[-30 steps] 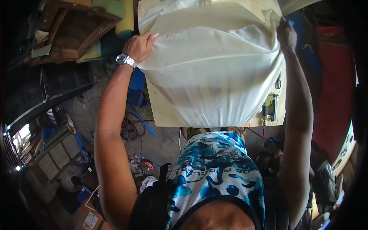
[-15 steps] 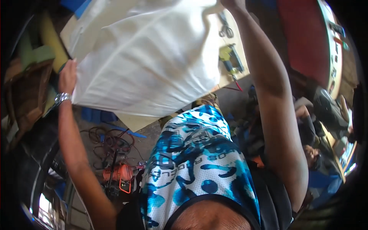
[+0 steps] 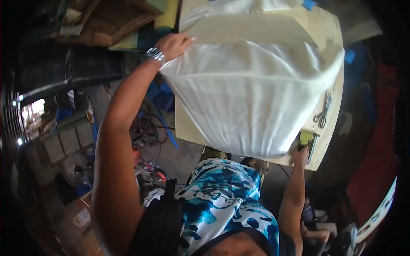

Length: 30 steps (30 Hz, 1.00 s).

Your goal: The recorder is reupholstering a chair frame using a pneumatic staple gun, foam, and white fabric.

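Left hand (image 3: 173,42), watch (image 3: 154,53) on wrist, raised high, fingers pinched on upper left edge of white cloth (image 3: 252,94). Cloth hung in air over pale wooden surface (image 3: 318,32), spread wide, lower edge drooping toward patterned blue shirt (image 3: 222,192). Right hand (image 3: 301,154) low at cloth's lower right corner, near surface edge beside yellow-green tool (image 3: 306,138); grip mostly hidden by cloth, probably closed on hem, cannot tell for sure. Scissors (image 3: 323,113) lay on surface further right, apart from cloth.
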Each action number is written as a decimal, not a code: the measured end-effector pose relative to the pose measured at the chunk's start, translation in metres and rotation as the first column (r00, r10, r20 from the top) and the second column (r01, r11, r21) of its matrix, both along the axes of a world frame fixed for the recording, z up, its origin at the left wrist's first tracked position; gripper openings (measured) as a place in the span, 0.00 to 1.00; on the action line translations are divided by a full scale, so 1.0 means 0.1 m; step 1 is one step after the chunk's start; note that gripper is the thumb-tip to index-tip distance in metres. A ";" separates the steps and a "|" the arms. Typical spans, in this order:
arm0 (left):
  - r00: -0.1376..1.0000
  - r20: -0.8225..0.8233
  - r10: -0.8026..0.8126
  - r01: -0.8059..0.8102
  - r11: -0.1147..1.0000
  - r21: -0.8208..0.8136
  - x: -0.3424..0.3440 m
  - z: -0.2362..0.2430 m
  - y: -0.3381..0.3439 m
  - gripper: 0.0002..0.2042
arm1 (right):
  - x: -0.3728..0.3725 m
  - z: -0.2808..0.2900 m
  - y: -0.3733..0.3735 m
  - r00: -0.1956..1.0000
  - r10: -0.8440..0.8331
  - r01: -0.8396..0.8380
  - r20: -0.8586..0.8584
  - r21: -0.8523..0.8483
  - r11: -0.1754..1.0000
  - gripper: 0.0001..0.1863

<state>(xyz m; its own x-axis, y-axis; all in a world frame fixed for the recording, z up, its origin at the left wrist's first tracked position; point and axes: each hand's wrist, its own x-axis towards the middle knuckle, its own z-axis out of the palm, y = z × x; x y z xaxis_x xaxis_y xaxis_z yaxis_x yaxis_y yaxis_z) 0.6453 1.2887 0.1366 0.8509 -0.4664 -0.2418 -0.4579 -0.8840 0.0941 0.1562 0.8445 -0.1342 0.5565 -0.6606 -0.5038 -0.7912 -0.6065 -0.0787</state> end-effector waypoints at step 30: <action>0.974 0.086 -0.208 0.223 0.944 -0.242 -0.14 -0.49 -0.52 0.18 | 3.14 4.38 2.71 0.943 -0.126 -0.144 0.309 0.716 0.683 0.23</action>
<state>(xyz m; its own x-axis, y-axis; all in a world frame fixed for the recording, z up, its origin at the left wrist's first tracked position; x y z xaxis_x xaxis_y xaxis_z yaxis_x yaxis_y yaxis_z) 0.6309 1.2368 0.0878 0.7328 -0.6788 -0.0477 -0.6458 -0.7158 0.2655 0.4702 1.1152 0.3042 0.7714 -0.1588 -0.6162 -0.6349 -0.2580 -0.7283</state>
